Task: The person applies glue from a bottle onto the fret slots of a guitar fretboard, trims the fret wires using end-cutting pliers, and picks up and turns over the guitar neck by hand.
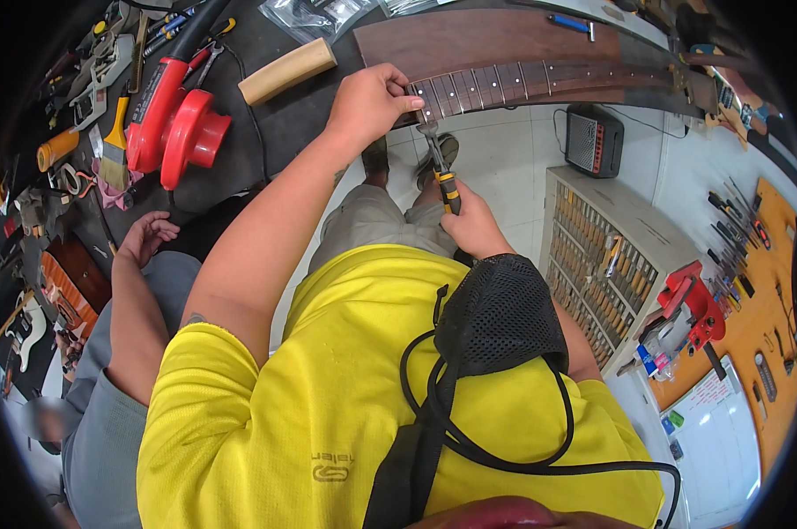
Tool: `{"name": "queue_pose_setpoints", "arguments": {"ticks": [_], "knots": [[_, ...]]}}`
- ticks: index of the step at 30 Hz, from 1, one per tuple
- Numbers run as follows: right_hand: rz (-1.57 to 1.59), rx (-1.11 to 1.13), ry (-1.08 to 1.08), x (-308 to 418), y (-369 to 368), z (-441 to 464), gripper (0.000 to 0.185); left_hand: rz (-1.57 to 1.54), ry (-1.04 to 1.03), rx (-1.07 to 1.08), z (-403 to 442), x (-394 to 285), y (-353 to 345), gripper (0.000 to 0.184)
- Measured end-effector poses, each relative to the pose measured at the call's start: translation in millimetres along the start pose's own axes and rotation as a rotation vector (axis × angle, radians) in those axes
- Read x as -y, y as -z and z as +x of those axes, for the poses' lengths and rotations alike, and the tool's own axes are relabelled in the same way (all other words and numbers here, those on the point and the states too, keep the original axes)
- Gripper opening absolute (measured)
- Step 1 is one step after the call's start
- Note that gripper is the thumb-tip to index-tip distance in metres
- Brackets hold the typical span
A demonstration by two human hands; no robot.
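A dark guitar fretboard [491, 86] with white dots and metal frets lies along the bench's front edge. At its left end is my left hand [370, 101], with thumb and fingers pinched together at the board's end; what is between them is hidden. My right hand [476, 220] is closed around the yellow-and-black handles of a pair of end-cutting pliers [445, 183]. The pliers point up toward the bench, and their metal head meets the fretboard's near edge, just right of my left thumb. Whether the jaws grip a fret end is too small to tell.
On the bench are a wooden block [288, 70], a red blower [182, 132], a brush [114, 145] and a blue-handled hammer [572, 24]. A co-worker's hand [149, 236] rests at left. Right stand a drawer cabinet [623, 256] and a small amplifier [592, 141].
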State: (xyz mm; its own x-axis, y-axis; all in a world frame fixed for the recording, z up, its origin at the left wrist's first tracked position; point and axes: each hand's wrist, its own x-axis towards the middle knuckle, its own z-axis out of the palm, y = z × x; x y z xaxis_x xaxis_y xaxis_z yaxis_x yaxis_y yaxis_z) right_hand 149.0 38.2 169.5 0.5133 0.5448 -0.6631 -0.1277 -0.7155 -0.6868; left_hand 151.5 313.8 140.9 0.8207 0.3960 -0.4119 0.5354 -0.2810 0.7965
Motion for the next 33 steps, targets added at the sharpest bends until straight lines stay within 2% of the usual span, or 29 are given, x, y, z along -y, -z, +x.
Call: {"name": "queue_pose_setpoints", "arguments": {"ticks": [10, 12, 13, 16, 18, 19, 21, 25, 27, 31, 33], "knots": [[0.073, 0.007, -0.142, -8.2, 1.9, -24.3, 0.043, -0.008, 0.028, 0.017, 0.3, -1.0, 2.1, 0.043], [0.399, 0.073, -0.479, -4.3, 5.9, -29.4, 0.043, -0.001, 0.017, 0.013, -0.6, -1.6, 2.4, 0.043], [0.398, 0.071, -0.478, 0.9, 9.1, -32.7, 0.043, 0.009, 0.005, 0.011, -0.5, -2.6, 2.9, 0.044], [0.344, 0.090, -0.557, -2.5, 22.4, -35.4, 0.043, -0.002, 0.005, 0.014, -0.9, -2.8, 3.9, 0.044], [0.163, 0.400, -0.521, -44.1, 36.3, -26.7, 0.065, -0.003, 0.005, 0.019, -0.4, -3.1, 3.4, 0.044], [0.164, 0.397, -0.517, -50.0, 39.6, -27.6, 0.065, -0.009, 0.013, 0.018, -0.4, -3.1, 3.7, 0.044], [-0.273, 0.431, -0.491, -62.1, 45.0, -30.7, 0.076, -0.009, 0.006, 0.015, -1.1, -3.1, 4.2, 0.044], [-0.207, 0.270, -0.538, -106.8, 49.5, -48.8, 0.087, -0.004, 0.013, 0.025, -0.5, -5.3, 5.4, 0.044], [-0.305, 0.261, -0.666, -112.2, 58.8, -52.0, 0.065, -0.003, 0.005, 0.018, 0.6, -2.8, 4.7, 0.044], [-0.548, 0.300, -0.713, -100.3, 63.9, -56.1, 0.062, -0.010, 0.018, 0.022, 0.4, -3.2, 3.7, 0.044], [-0.493, -0.033, -0.541, -75.2, 50.3, -64.7, 0.047, -0.007, 0.023, 0.020, -0.4, -3.9, 4.0, 0.043]]}}
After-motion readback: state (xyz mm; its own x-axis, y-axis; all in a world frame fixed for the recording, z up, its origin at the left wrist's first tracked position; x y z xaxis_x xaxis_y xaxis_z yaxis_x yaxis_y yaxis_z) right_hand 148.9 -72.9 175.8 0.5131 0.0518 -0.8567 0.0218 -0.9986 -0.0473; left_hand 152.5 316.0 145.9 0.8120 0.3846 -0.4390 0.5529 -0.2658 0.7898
